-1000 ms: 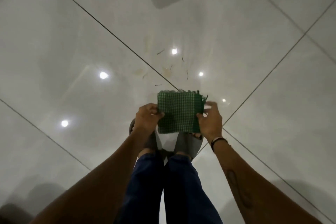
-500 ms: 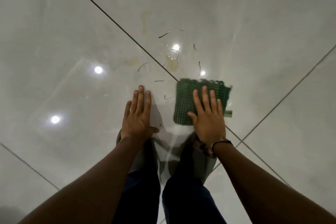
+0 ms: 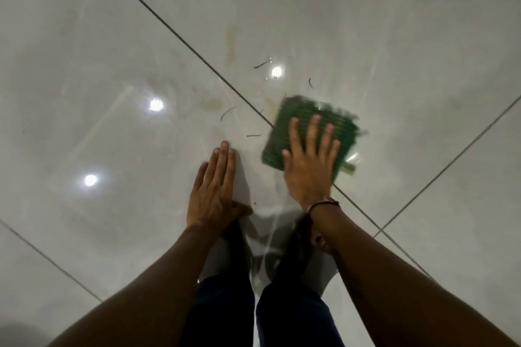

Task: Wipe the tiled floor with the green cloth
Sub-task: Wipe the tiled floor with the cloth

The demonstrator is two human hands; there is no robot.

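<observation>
From the head view, the right hand (image 3: 308, 166) lies flat, fingers spread, pressing the blurred green checked cloth (image 3: 310, 127) onto the glossy tiled floor (image 3: 394, 51) beside a grout line. The left hand (image 3: 214, 191) rests open-palmed on the tile nearby, gripping nothing, with thin dark debris strands (image 3: 227, 112) just beyond.

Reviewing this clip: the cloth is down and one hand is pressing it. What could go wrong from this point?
1. Thin dark strands and yellowish stains lie left of the green cloth; strokes kept on the right tile may miss them.
2. The right hand only presses flat, so the cloth may slip or bunch.
3. The left hand is braced flat on the glossy tiled floor; it could slide if the floor is wet.
</observation>
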